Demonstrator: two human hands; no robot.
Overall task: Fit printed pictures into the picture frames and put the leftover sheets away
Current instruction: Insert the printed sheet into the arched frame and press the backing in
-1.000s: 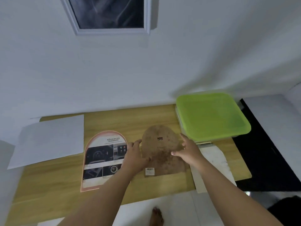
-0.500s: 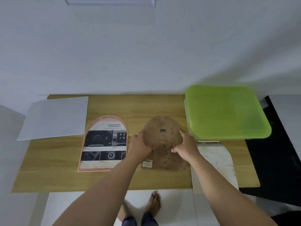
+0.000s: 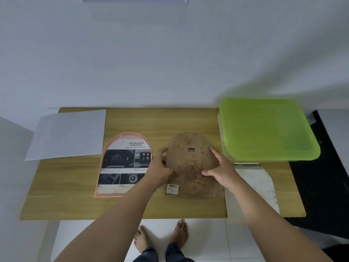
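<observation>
A brown arch-shaped frame back (image 3: 190, 161), speckled and with a barcode label at its lower left, lies flat at the middle of the wooden table (image 3: 79, 201). My left hand (image 3: 160, 171) grips its left edge, thumb on top and fingers curled at the rim. On the board's right part rests my right hand (image 3: 219, 167), its fingers spread and fairly straight. To the left lies an arch-shaped pink frame (image 3: 123, 165) with a printed car-dashboard picture in it. A blank white sheet (image 3: 68, 135) lies at the table's far left corner.
A clear box with a green lid (image 3: 268, 129) stands at the back right of the table. A printed sheet (image 3: 255, 182) lies at the right front, partly under my right forearm and over the table's edge. A black surface (image 3: 321, 176) adjoins on the right.
Both hands slid a little up the brown frame back, the left one closing on its left edge. My view tilted downward; the other things on the table stayed put.
</observation>
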